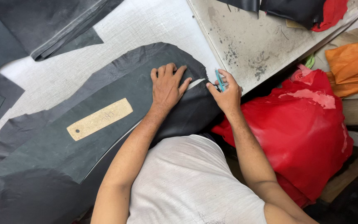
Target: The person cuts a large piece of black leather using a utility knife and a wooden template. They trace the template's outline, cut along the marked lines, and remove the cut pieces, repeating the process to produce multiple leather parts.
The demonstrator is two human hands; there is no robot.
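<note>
Two hands working on a dark leather sheet at the table's near edge

The left hand (pixel 167 85) lies flat, fingers spread, pressing the black leather sheet (pixel 63 145). Just beside it, the right hand (pixel 225 94) is closed around a thin blue tool (pixel 219 80) at the sheet's edge. Farther left on the leather rests a tan cardboard template (pixel 99 119).

A pale, scored cutting table (pixel 146 25) is seen under even light. A stained grey board (pixel 249 37) is laid alongside. Red bags (pixel 307 124) and orange cloth (pixel 353 66) are piled right; dark floor (pixel 353 199) below.
</note>
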